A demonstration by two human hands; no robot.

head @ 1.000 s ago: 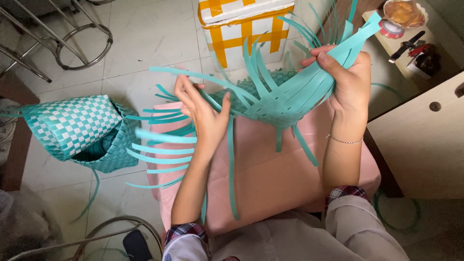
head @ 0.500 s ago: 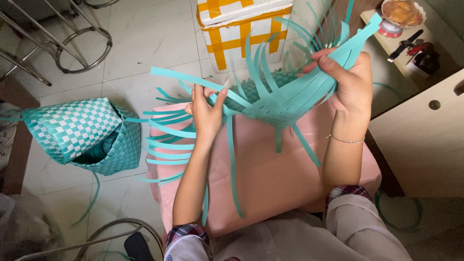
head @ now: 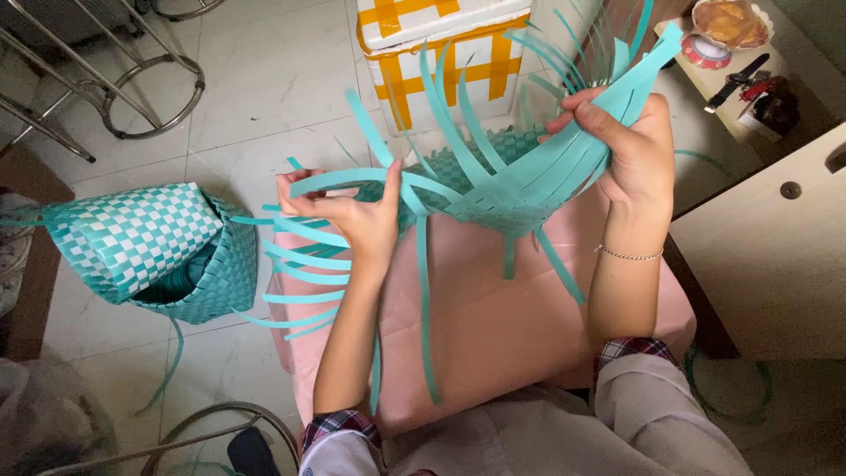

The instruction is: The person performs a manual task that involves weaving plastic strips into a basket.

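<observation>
**Teal strips mid-weave, held over a pink lap cloth**

Pink cloth (head: 493, 326) spread across the knees, likely as a clean working bed under the loose ends. Above it, half-woven teal basket (head: 493, 181) lifted clear of the lap, unwoven strips fanning out and down on every side. Left hand (head: 357, 216) pinched shut on one loose teal strip (head: 339, 181), curved over toward the woven part, other strips splaying beside the wrist. Right hand (head: 630, 150) clenched around a gathered bundle of strips at the basket's right rim, apparently to keep them bunched out of the way and steady the piece. Thin bracelet (head: 627, 255) at that wrist.

To the left on the tiled floor (head: 264, 97), well apart, finished teal-and-white checked basket (head: 145, 251) lying tilted. Open tile beyond it. Right side tight: pale cabinet (head: 775, 256) edge just beside the forearm. Farther back, white box with yellow tape (head: 441, 44) near the upright strip tips; metal stool legs (head: 132, 88) at far left.
</observation>
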